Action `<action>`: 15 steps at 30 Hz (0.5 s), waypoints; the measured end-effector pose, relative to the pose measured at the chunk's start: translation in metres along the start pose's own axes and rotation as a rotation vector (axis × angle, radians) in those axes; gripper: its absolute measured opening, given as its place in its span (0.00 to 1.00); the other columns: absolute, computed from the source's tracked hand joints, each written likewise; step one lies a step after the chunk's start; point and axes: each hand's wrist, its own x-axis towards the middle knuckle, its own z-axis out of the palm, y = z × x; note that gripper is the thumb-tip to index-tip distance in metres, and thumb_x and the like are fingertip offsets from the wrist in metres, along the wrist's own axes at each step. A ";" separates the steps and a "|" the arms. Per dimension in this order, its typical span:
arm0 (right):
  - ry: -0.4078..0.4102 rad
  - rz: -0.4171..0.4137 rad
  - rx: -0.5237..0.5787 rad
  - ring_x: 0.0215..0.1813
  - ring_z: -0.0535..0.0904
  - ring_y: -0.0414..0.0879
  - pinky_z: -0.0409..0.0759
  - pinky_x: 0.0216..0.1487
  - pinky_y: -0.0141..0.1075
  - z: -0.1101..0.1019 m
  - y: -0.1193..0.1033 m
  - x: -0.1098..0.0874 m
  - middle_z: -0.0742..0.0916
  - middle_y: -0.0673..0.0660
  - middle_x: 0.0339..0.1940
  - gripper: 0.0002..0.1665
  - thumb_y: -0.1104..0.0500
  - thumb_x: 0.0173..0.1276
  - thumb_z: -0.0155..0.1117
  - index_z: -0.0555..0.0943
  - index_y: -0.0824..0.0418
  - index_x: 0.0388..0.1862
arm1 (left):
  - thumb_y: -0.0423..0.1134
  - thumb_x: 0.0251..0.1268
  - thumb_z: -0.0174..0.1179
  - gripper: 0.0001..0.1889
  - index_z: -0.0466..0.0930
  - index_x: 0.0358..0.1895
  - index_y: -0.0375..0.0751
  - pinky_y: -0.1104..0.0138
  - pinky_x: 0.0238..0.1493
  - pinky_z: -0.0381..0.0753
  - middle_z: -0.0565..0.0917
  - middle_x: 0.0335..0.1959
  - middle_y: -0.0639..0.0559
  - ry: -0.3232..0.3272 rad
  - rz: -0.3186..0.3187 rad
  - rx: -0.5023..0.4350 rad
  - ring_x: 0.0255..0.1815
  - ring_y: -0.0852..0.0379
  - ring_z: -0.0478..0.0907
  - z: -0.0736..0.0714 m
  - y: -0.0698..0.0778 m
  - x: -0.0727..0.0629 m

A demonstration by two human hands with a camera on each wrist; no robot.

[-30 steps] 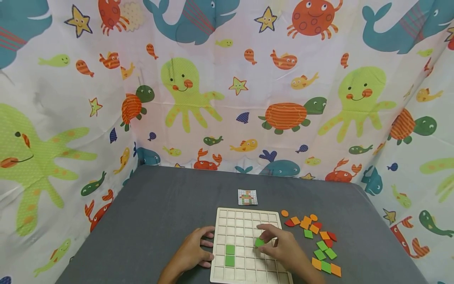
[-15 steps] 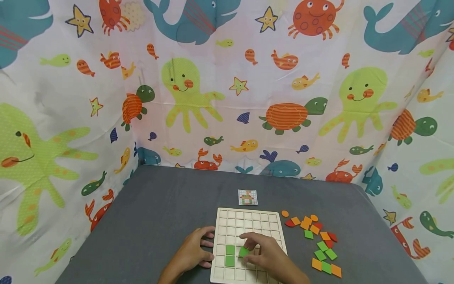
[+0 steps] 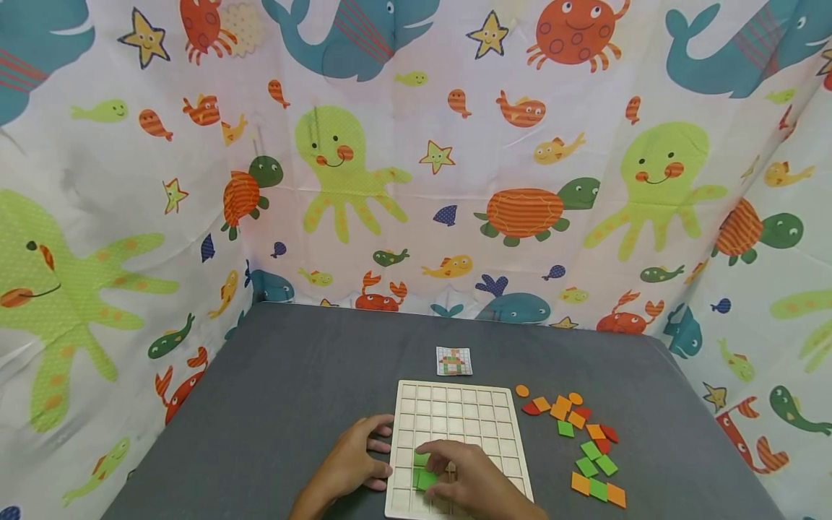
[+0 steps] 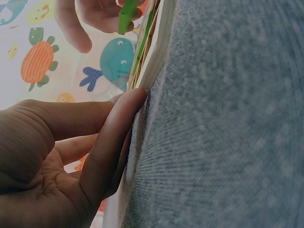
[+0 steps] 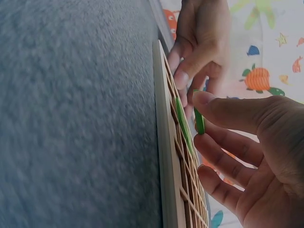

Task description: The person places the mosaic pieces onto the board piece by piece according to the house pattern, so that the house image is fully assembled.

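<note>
My right hand (image 3: 469, 473) pinches a green square tile (image 5: 199, 118) between thumb and fingers, just above the wooden grid board (image 3: 455, 408). In the head view this tile overlaps the lower of two green tiles set in the board's lower-left cells. Behind it, the upper green tile (image 3: 421, 458) is partly covered by my fingers. My left hand (image 3: 354, 458) rests against the board's left edge, fingertips and thumb touching its side. The left wrist view shows those fingertips at the rim (image 4: 154, 61), and the pinched tile (image 4: 127, 16) apart from the board.
Right of the board lie loose orange, red and green pieces (image 3: 587, 448), squares, discs and curved ones. A small printed pattern card (image 3: 453, 361) lies beyond the board's far edge. Grey cloth covers the table (image 3: 292, 375), and a sea-animal curtain (image 3: 416, 180) hangs around it.
My right hand has carried the green tile leftward and a little nearer across the board, from its middle-right to the two seated green tiles. My left hand has stayed at the edge.
</note>
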 end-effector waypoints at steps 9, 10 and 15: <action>-0.129 0.008 -0.035 0.42 0.82 0.31 0.87 0.45 0.28 0.006 0.004 0.004 0.88 0.42 0.42 0.29 0.57 0.66 0.79 0.83 0.62 0.64 | 0.13 0.48 0.72 0.45 0.71 0.75 0.33 0.55 0.31 0.94 0.76 0.63 0.38 -0.008 -0.008 0.003 0.55 0.45 0.81 0.000 0.001 0.001; -0.135 0.003 -0.048 0.42 0.81 0.31 0.87 0.44 0.28 0.007 0.003 0.004 0.87 0.42 0.42 0.29 0.57 0.67 0.79 0.83 0.62 0.64 | 0.13 0.48 0.72 0.45 0.71 0.75 0.33 0.55 0.31 0.94 0.76 0.63 0.38 -0.007 -0.008 0.003 0.55 0.45 0.81 0.000 0.001 0.001; -0.136 0.028 -0.041 0.40 0.80 0.30 0.86 0.42 0.28 0.013 0.000 0.005 0.87 0.43 0.40 0.29 0.61 0.63 0.81 0.84 0.61 0.63 | 0.13 0.48 0.72 0.44 0.71 0.75 0.33 0.55 0.31 0.94 0.76 0.63 0.38 -0.007 -0.004 -0.002 0.55 0.45 0.81 0.000 0.000 0.000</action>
